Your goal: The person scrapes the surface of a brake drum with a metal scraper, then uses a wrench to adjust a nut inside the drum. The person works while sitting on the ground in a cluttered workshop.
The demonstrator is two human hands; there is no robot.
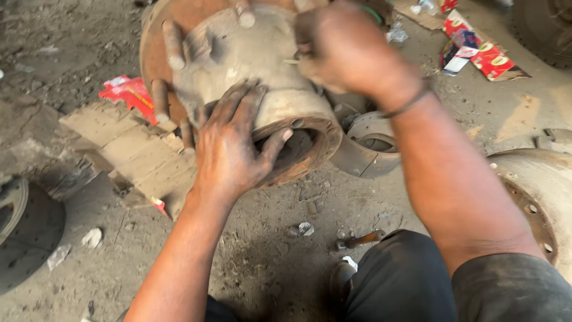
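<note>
Gripping the hub (256, 65), the left hand (232, 146) lies flat over its open rusty end, fingers spread up across the barrel and thumb hooked over the rim by the bore. The hub lies tilted on the dirt floor (268, 250), its wide flange away from the person and its studs (173, 45) sticking out toward the camera, just above and left of the left hand's fingertips. The right hand (342, 50) is pressed against the upper right side of the hub, fingers curled closed; it is blurred, so whether it pinches something small against the metal cannot be told. A dark band (411, 104) circles its wrist.

Directly left of the left hand, flat grey blocks (128, 146) lie under the hub's flange, with a red wrapper (128, 92) beyond them. Just right of the left thumb, beneath the right forearm, sits a metal ring (369, 140) close to the hub's rim. Farther right of that forearm is a pale drum (536, 197) with bolt holes. Beyond the right hand, red and yellow cartons (482, 53) lie well apart from the hub. Below the left hand, near the person's dark trouser knee (399, 280), a small tool (360, 240) rests on the floor. Far left of the left forearm lies a dark disc (27, 232).
</note>
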